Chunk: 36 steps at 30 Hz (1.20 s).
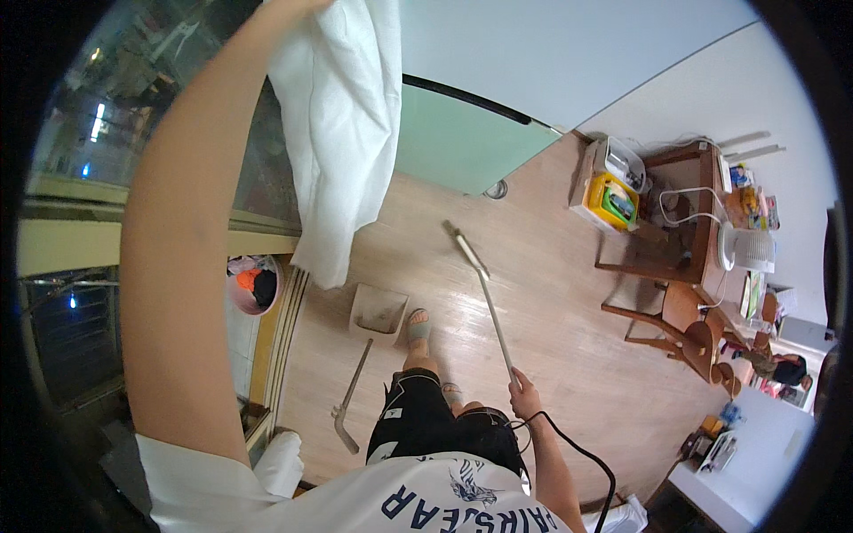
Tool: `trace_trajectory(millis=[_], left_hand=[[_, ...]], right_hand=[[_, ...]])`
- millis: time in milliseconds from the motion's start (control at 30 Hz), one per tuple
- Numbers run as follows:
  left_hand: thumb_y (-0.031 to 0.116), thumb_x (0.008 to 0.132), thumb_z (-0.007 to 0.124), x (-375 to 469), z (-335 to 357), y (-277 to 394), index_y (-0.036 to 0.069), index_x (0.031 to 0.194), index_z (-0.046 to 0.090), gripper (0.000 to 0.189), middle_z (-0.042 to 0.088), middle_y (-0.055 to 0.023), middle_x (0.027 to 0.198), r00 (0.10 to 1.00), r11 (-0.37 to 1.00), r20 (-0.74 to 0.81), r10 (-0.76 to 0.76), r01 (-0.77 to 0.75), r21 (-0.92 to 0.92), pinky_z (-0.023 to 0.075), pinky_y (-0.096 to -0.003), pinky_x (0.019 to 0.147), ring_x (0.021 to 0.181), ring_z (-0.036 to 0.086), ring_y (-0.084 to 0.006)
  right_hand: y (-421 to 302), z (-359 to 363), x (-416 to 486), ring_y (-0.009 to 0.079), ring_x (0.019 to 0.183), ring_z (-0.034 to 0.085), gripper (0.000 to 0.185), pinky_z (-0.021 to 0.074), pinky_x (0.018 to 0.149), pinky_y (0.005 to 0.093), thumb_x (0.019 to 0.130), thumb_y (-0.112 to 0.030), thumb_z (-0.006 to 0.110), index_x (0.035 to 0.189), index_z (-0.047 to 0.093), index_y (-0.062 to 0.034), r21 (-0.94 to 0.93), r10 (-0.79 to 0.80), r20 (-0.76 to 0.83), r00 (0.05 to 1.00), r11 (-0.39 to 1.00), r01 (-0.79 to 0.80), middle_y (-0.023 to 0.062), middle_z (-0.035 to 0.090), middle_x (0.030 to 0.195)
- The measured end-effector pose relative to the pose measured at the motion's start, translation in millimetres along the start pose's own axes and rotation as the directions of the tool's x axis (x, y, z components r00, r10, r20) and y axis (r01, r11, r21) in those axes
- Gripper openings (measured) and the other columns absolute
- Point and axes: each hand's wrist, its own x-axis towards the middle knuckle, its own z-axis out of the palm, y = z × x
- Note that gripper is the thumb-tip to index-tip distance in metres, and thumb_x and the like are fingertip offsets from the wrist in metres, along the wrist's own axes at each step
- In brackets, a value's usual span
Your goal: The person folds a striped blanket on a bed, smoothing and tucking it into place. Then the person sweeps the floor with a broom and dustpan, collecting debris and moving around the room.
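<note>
My right hand is closed around the pale handle of a broom. The broom's head rests on the wood floor ahead of my feet, angled away to the left. Raised along the left side, my left arm crosses the top edge of the view beside a hanging white curtain; the hand itself is out of view. A whitish long-handled dustpan stands on the floor by my sandalled foot. Its grey handle runs back toward me and bends at the near end.
Left, behind the sliding-door track, sits a pink basin of clothes. A pale green glass panel stands ahead. To the right are a wooden desk, wooden chairs, a yellow bin and a distant person. A black cable crosses my right arm.
</note>
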Motion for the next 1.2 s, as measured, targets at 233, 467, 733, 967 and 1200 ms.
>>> trace_trajectory(millis=[233,467,733,967,1200], left_hand=[[0.022,0.086,0.062,-104.4,36.1,-21.8,-0.008,0.127,0.034,0.059,0.054,-0.0197,0.119,0.685,0.476,0.574,-0.448,0.726,-0.496,0.0456,-0.0383,0.092,0.109,0.055,-0.0318],[0.021,0.088,0.062,-240.4,30.6,-22.4,0.003,0.145,0.013,0.077,0.039,-0.0146,0.139,0.83,0.373,0.492,-0.263,0.558,-0.742,0.0353,-0.0337,0.105,0.124,0.045,-0.0238],[0.014,0.093,0.056,-668.9,-47.4,41.4,-0.002,0.124,0.045,0.036,0.05,-0.0121,0.121,0.093,-0.461,0.738,-0.668,0.727,-0.509,0.0445,-0.0319,0.094,0.107,0.052,-0.0196],[0.044,0.071,0.077,-772.4,-80.1,155.7,-0.006,0.133,0.033,0.091,0.052,-0.023,0.115,-0.103,-0.038,0.535,-0.839,0.991,0.131,0.0468,-0.0407,0.085,0.105,0.053,-0.031],[0.028,0.091,0.057,-779.5,-35.6,174.7,-0.006,0.091,0.053,0.034,0.061,-0.019,0.077,-0.028,-0.026,0.431,-0.902,1.0,0.009,0.046,-0.0406,0.059,0.067,0.059,-0.0293]], right_hand=[[-14.2,8.3,-6.2,0.0394,0.075,0.063,0.043,0.0503,0.069,0.0458,0.086,-0.02,0.05,0.129,0.049,-0.0147,-0.19,-0.211,0.045,0.976,0.958,0.216,0.0254,0.063,0.079],[-62.5,22.4,33.9,0.0446,0.076,0.061,0.043,0.0489,0.07,0.0543,0.088,-0.021,0.048,0.13,0.046,-0.0134,-0.414,-0.285,0.115,0.952,0.857,0.307,0.0274,0.062,0.082],[-189.7,103.0,186.7,0.0456,0.077,0.061,0.041,0.0486,0.07,0.0546,0.087,-0.019,0.046,0.127,0.044,-0.0099,-0.417,-0.563,0.118,0.818,0.72,0.555,0.028,0.062,0.082],[-319.7,200.2,220.5,0.0394,0.091,0.063,0.038,0.0509,0.075,0.0494,0.087,-0.014,0.046,0.123,0.045,-0.0043,-0.541,-0.427,0.224,0.876,0.693,0.476,0.0244,0.063,0.096],[-252.7,250.4,136.1,0.0351,0.091,0.064,0.04,0.0531,0.073,0.0449,0.088,-0.012,0.046,0.127,0.042,-0.0033,-0.666,-0.403,0.422,0.812,0.471,0.579,0.0197,0.064,0.097]])
